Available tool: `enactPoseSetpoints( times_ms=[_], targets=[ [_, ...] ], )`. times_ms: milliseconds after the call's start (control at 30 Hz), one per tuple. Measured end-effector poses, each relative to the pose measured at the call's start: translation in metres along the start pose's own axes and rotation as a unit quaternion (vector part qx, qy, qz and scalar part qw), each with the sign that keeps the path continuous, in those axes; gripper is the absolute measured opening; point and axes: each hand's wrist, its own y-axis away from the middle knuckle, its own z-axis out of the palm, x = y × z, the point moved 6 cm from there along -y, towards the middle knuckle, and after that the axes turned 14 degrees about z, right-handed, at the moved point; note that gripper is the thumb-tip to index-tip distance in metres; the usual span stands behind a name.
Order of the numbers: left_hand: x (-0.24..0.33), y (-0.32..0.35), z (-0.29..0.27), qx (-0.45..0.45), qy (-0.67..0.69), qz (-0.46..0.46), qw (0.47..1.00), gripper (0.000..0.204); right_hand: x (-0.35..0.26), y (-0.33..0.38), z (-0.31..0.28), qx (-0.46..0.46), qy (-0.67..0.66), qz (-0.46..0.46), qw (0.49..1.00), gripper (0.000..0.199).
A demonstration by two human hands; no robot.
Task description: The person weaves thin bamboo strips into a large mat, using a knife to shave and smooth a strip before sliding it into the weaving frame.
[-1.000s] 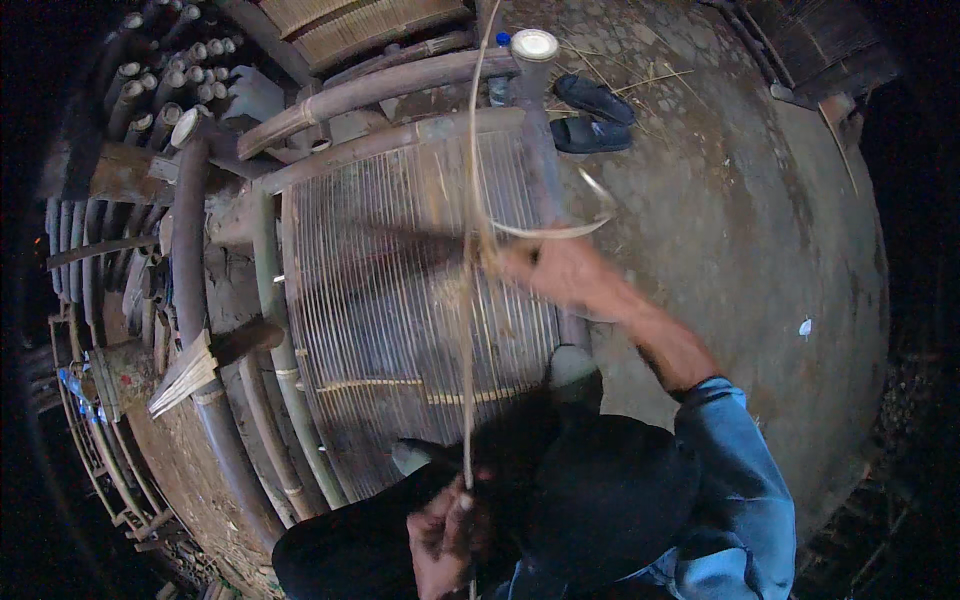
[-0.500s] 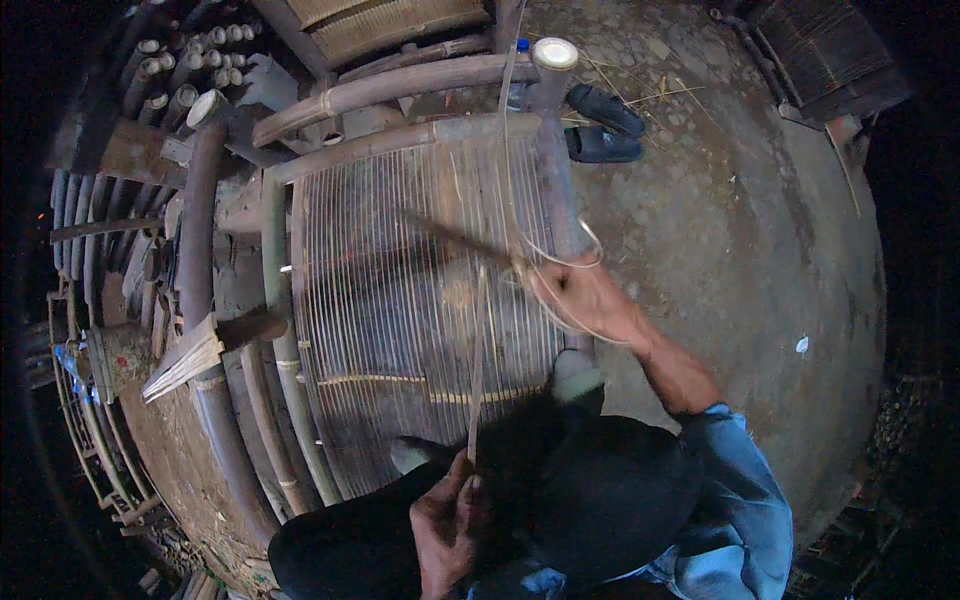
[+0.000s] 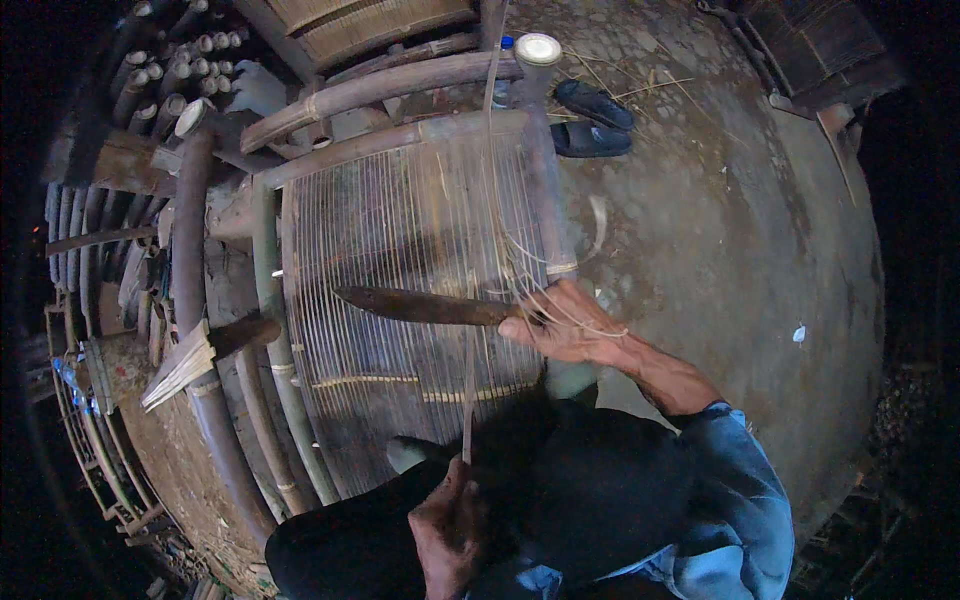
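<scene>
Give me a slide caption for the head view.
Right hand grips a knife over thin slats; left hand holds a strip.

Dark brown knife (image 3: 415,306), pale tan strip (image 3: 469,395), blue sleeve (image 3: 738,480), black sandals (image 3: 592,140), striped brown slats (image 3: 345,250).

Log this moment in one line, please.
left hand: holding thin strip | right hand: gripping knife, blade pointing left | below knife: slatted platform | beyond: dark sandals

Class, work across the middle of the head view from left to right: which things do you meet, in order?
Pale fan-shaped piece → greenish bamboo pole → dark knife blade → right hand → small white scrap on the floor.
</scene>
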Motion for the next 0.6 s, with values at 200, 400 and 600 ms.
enactPoseSetpoints(
  times_ms=[200,400,600],
  targets=[
    [-0.005,0.008,-0.006,0.044,0.032,0.014,0.998,0.033,0.008,-0.037,-0.024,0.013,-0.045,0.107,0.993,0.046],
    [-0.015,0.018,-0.005,0.057,0.115,-0.044,0.991,0.033,0.007,-0.044,-0.015,0.067,0.011,0.000,0.998,0.047],
    [-0.023,0.041,0.001,0.077,0.222,-0.123,0.964,0.034,0.055,-0.084,-0.056,0.105,-0.032,0.142,0.984,0.055]
  ],
)
